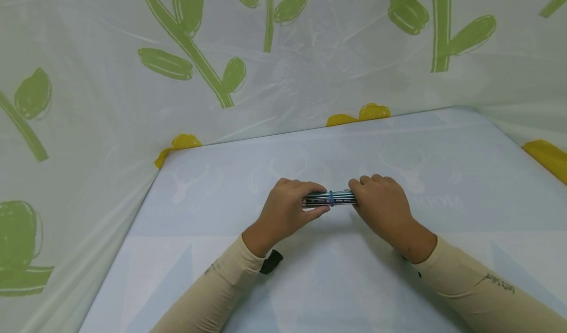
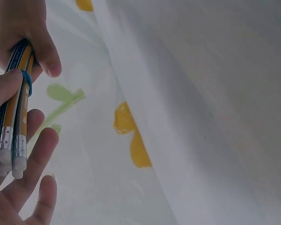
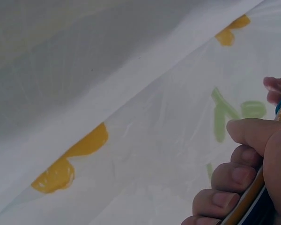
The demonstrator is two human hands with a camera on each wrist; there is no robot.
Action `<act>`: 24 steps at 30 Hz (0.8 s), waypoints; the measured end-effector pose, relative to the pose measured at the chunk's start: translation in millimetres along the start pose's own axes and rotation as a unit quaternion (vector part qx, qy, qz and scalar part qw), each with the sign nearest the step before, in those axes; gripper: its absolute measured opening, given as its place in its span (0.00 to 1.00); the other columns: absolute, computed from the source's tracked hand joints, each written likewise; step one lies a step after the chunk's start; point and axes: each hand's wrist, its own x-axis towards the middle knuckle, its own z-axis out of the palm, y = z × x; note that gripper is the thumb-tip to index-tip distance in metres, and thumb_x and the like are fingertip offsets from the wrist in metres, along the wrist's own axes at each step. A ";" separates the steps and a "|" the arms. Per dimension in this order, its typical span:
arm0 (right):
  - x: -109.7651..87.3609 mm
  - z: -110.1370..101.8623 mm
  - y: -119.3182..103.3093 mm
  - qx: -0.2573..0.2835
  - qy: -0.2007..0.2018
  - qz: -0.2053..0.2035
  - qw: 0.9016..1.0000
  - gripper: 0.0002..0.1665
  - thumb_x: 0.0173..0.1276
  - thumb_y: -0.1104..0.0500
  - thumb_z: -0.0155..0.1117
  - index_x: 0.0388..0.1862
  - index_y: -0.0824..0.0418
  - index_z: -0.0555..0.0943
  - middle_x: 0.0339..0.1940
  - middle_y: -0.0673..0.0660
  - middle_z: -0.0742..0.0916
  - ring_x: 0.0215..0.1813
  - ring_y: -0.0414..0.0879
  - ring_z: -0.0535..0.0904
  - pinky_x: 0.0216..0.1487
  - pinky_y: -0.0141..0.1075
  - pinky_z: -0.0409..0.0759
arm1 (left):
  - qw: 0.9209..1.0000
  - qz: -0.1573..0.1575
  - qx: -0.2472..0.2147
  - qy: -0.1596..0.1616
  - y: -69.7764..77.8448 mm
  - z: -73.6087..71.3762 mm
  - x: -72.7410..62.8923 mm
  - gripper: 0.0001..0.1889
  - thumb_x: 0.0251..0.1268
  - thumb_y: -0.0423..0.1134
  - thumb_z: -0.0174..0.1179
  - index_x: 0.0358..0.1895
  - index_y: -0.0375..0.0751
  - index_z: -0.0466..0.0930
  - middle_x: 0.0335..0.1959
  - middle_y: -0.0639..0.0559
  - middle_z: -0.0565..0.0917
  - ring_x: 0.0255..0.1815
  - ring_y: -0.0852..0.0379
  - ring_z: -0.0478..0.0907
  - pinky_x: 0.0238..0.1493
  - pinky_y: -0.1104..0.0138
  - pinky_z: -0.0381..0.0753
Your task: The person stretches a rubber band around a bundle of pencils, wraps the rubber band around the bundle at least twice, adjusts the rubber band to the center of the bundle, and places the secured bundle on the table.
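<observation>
A bundle of pencils [image 1: 344,198] is held level over the table, with a blue elastic band [image 1: 331,198] round its middle. My left hand [image 1: 283,206] pinches the left end between thumb and fingers. In the left wrist view, metal ferrules and white erasers [image 2: 19,162] stick out at that end, and the pencils [image 2: 11,111] show orange and dark blue sides. The right hand [image 1: 384,206] grips the other end, which its palm hides. From the right wrist view, its fingers [image 3: 232,176] curl round the pencil shafts [image 3: 247,200].
The table [image 1: 328,279] has a pale cloth with faint deer-head prints and blue triangles. A small black object [image 1: 271,262] shows beside the left sleeve. Behind the table hangs a white sheet [image 1: 310,82] with green leaves and yellow shapes.
</observation>
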 end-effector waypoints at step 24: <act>-3.8 -1.5 -8.4 0.008 0.041 -0.033 0.999 0.14 0.50 0.65 0.81 0.30 0.62 0.81 0.21 0.56 0.84 0.20 0.47 0.72 0.23 0.36 0.71 | 0.999 0.039 -0.012 0.022 8.4 3.5 -2.1 0.19 0.53 0.50 0.76 0.48 0.49 0.90 0.36 0.59 0.91 0.34 0.65 0.84 0.42 0.68 0.75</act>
